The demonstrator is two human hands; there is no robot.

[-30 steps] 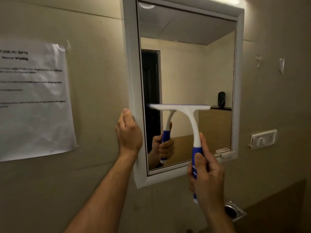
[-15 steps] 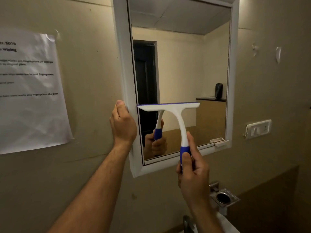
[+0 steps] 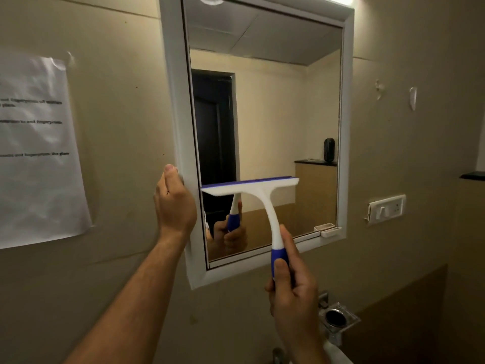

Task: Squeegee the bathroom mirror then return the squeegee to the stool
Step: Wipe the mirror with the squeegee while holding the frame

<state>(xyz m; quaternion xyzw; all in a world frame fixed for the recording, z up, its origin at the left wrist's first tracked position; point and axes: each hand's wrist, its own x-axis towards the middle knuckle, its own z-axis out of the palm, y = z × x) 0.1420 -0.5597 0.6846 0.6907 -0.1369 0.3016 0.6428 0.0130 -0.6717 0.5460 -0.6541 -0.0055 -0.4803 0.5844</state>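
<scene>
Against the lower half of the mirror (image 3: 275,114), my right hand (image 3: 291,292) is wrapped tight around the blue grip of the squeegee (image 3: 252,190), thumb laid along the handle, while the white neck curves up and left to the head. Its blue rubber edge lies level across the glass, its left tip right beside the inner edge of the white frame (image 3: 178,132) and its right tip well short of the frame's right side. My left hand (image 3: 175,203) is curled closed on the frame's outer left edge, bracing it; it holds nothing else.

To do this stroke well, I judge I should keep the blade flat and level so the whole rubber edge bears on the glass, lean the handle slightly away from the mirror, and draw in 1 steady pull without lifting. A 2nd pass beside it, overlapping a little, would probably be needed for the right strip that the blade does not reach. The small white clips (image 3: 328,231) at the lower right of the frame could catch the blade, so I would stop short of them.

Relative to my right hand, the blade sits above and to the left. No stool shows from where I stand.
</scene>
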